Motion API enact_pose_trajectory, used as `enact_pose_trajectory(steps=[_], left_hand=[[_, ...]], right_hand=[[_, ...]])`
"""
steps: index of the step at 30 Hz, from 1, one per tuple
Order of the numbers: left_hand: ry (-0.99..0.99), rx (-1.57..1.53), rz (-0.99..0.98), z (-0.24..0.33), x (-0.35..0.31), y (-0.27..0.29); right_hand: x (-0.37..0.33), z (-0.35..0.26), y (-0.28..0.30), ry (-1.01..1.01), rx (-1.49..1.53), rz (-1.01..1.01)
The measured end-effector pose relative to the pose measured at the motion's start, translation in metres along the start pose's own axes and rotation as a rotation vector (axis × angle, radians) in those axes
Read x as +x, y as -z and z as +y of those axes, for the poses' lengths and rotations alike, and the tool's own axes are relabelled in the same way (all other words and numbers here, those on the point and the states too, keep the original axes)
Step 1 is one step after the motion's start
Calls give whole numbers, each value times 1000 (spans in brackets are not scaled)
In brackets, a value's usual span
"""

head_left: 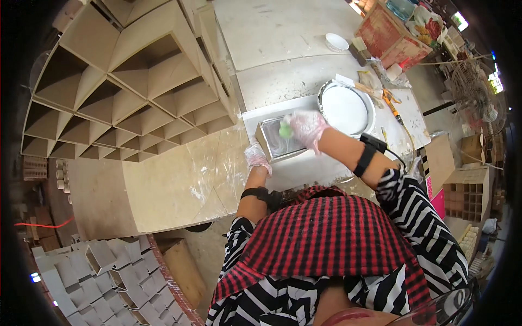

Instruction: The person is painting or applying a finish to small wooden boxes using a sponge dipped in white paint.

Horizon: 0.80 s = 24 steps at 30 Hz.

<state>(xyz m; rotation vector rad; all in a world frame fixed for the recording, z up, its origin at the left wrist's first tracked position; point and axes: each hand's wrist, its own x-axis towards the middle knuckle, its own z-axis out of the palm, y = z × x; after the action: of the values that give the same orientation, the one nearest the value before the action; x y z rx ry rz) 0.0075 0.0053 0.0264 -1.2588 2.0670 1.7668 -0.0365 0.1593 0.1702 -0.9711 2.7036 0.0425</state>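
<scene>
Gloved right hand (307,127) is closed round a green sponge (285,129), pressing it onto the wet face of the small rectangular box (277,142) on the white board (304,168). Left hand (256,157), gloved too, grips the box's near corner, fingers curled against its side. Round pan of white liquid (346,107) sits just beside.

Both hands, left (256,157) and right (307,129), wear thin translucent pinkish-white gloves, and the right one holds a bright green sponge (285,130) over a small tan box with a pale grey inside (278,142). Beside it sits a round metal basin of white liquid (346,108) on the white-smeared tabletop (283,32). The person wears a red-and-black checked apron (326,233) over black-and-white striped sleeves (418,212), with black bands on both forearms.
</scene>
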Motion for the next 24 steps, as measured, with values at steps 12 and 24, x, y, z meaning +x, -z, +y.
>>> enact_pose_trajectory(steps=[12,24], left_hand=[[226,-579,-148,12,-16,19],[-484,-18,-142,66,-92,34]], right_hand=[[-53,26,33,-424,921,-129],[-64,62,-36,-413,1227,209]])
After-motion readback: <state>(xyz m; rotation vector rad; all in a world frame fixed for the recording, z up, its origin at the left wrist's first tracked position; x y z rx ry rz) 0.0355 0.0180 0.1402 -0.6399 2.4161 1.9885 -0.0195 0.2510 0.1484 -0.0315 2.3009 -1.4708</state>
